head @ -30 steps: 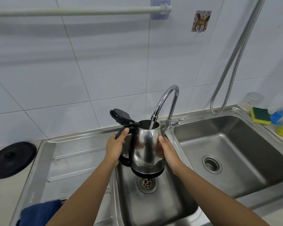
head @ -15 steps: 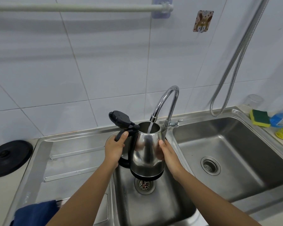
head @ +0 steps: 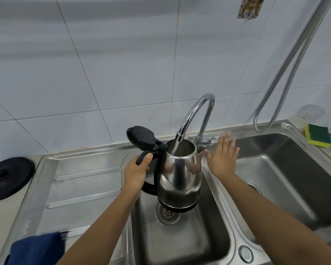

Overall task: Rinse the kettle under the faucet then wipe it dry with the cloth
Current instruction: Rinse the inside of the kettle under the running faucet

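A steel kettle (head: 180, 175) with a black handle and its black lid flipped open hangs over the left sink basin (head: 180, 245). Water runs from the chrome faucet (head: 197, 111) into its mouth. My left hand (head: 137, 173) grips the kettle's handle. My right hand (head: 224, 155) is off the kettle, fingers spread, just right of the spout and close to the faucet lever (head: 208, 139). A dark blue cloth (head: 36, 249) lies on the drainboard at the lower left.
The black kettle base (head: 8, 176) sits on the counter at far left. The right basin (head: 287, 178) lies beyond my right arm. A yellow-green sponge (head: 316, 134) and bottles stand at the right edge. A metal hose (head: 287, 73) hangs on the tiled wall.
My right hand has let go of the kettle's side and moved up and right toward the faucet lever. My left hand still holds the kettle under the running water.
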The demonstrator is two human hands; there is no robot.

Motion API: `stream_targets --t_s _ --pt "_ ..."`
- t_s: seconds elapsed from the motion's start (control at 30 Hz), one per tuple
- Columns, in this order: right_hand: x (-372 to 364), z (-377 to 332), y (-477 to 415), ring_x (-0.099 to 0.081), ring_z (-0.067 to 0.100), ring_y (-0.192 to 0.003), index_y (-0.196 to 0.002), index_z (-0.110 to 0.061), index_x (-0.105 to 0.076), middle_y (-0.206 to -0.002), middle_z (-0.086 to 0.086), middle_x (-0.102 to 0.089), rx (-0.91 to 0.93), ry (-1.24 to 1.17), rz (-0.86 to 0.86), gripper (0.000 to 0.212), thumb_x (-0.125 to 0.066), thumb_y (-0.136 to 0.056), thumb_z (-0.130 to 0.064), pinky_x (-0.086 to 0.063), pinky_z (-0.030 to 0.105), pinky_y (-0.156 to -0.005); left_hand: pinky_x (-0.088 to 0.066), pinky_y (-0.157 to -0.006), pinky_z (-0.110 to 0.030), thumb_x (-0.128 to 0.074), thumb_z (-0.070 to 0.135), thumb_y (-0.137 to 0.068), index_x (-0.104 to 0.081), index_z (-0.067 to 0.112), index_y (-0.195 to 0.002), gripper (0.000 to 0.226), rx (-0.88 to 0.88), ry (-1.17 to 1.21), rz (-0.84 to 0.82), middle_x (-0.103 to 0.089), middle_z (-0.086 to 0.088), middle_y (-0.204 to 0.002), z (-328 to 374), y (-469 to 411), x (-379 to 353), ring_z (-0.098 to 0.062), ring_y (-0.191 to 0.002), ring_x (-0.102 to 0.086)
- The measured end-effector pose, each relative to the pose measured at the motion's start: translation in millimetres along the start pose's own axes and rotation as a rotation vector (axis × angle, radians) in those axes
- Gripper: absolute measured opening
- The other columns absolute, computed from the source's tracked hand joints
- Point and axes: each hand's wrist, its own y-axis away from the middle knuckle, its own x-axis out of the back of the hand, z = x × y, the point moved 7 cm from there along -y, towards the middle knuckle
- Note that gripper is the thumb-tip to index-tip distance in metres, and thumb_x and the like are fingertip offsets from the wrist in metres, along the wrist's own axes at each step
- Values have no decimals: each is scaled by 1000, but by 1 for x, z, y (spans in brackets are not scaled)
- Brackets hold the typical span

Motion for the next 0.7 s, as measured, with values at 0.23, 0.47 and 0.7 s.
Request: stream_targets --t_s 0.23,0.47,0.7 --pt "-11 -10 -20 16 28 -153 -157 -4 9 -166 12 19 -34 -161 4 91 -8 -94 -68 13 48 -119 -45 -66 -23 -59 73 -59 -67 29 -86 53 20 28 -3 -67 9 -76 1 -4 4 2 -60 -58" --pt "-5 -18 -50 14 30 -154 -157 0 9 -166 16 19 -79 -197 5 87 -19 -101 -61 9 51 -120 -44 -67 -23 -60 73 -60 -69 22 -88 59 18 19 8 -63 5 -70 -4 -4 6 -1 -61 -57" --pt "-2 -16 -55 12 31 -154 -157 -1 8 -166 15 17 -86 -180 -10 89 -23 -100 -62 8 51 -120 -45 -67 -23 -60 72 -61 -70 9 -95 72 24 16 21 -62 7 -67 -6 -5 12 0 -60 -57"
